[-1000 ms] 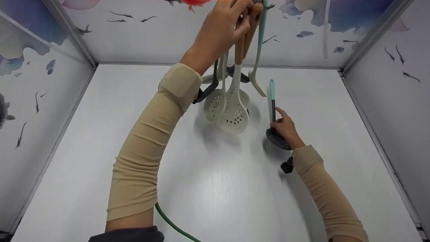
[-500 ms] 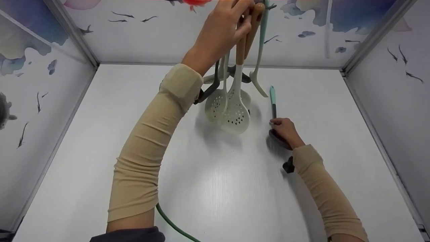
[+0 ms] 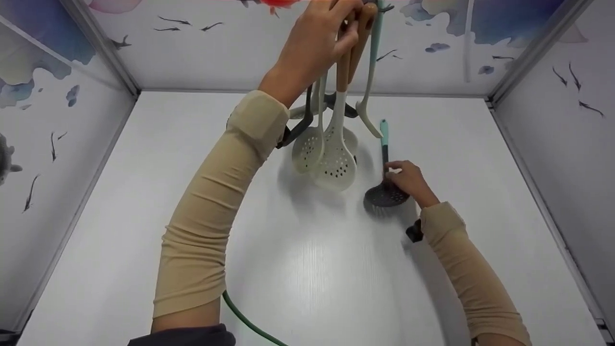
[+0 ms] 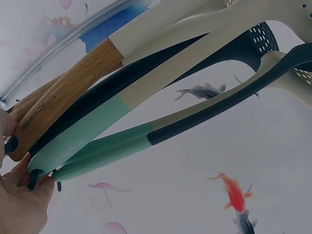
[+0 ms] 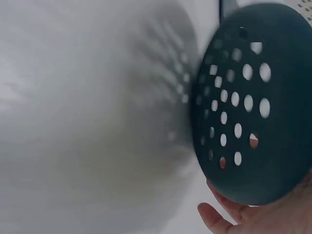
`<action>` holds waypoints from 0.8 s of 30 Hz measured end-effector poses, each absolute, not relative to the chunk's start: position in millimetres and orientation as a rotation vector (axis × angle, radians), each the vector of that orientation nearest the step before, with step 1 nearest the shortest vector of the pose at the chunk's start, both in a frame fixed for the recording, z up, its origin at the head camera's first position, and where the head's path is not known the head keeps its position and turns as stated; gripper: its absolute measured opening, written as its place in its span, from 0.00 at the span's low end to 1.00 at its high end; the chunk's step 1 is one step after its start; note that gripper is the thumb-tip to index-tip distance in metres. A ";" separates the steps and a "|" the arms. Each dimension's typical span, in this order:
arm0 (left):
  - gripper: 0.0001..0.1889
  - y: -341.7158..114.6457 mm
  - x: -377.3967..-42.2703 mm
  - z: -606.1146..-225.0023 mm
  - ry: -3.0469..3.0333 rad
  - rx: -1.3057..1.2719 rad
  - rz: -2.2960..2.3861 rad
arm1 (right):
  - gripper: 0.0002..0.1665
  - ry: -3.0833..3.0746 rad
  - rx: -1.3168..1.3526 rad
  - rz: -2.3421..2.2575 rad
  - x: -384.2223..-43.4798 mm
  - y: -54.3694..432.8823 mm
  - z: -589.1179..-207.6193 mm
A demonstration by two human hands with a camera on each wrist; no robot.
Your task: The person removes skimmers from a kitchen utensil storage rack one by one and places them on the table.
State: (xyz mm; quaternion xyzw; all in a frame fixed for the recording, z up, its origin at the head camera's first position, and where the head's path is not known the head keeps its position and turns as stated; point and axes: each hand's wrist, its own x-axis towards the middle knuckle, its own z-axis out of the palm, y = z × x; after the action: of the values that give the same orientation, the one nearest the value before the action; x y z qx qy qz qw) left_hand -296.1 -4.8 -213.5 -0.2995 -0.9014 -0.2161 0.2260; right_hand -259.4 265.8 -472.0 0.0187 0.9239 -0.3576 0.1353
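In the head view, my right hand (image 3: 411, 180) pinches the neck of a dark skimmer (image 3: 387, 196) with a teal handle end (image 3: 384, 132). Its handle points away, and the perforated bowl is low over the table. The right wrist view shows the bowl (image 5: 282, 107) close up, with fingertips beneath it. At the top, my left hand (image 3: 312, 38) has fingers curled at a rack of dark hooks (image 3: 387, 8), mostly hidden. Several utensils hang there, including a pale slotted spoon (image 3: 336, 170) with a wooden handle. In the left wrist view, fingertips touch the wooden (image 4: 63, 102) and teal handles (image 4: 78, 139).
A white table (image 3: 307, 269) lies below, framed by printed panels with fish and flower patterns. A green cable (image 3: 250, 322) runs along the near side. A pale utensil (image 3: 367, 120) hangs just left of the skimmer's handle.
The skimmer has moved slightly left and turned, so its holed bowl now shows more fully. My right hand shifted along with it. My left hand and the hanging utensils stay in place.
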 end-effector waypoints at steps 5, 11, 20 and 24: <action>0.18 -3.2 -296.0 -213.2 -2.486 -0.810 -0.594 | 0.17 2.760 -0.048 -1.117 -258.2 250.1 -442.2; 0.18 -2.4 -295.8 -212.6 -2.498 -0.799 -0.599 | 0.15 2.745 -0.262 -1.403 -254.0 217.4 -401.1; 0.18 -4.3 -296.4 -213.1 -2.487 -0.816 -0.595 | 0.20 2.510 -0.552 -1.861 -256.8 175.7 -357.9; 0.18 -3.7 -296.9 -213.6 -2.469 -0.820 -0.591 | 0.22 2.405 -0.642 -2.045 -268.4 166.8 -357.9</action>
State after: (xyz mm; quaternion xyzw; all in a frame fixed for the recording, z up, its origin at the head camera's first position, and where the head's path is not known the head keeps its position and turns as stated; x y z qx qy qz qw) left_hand -296.9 -3.7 -213.6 -0.2987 -0.8997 -0.2153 0.2344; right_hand -268.4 166.8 -357.9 -0.1991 0.7459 -0.6343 -0.0401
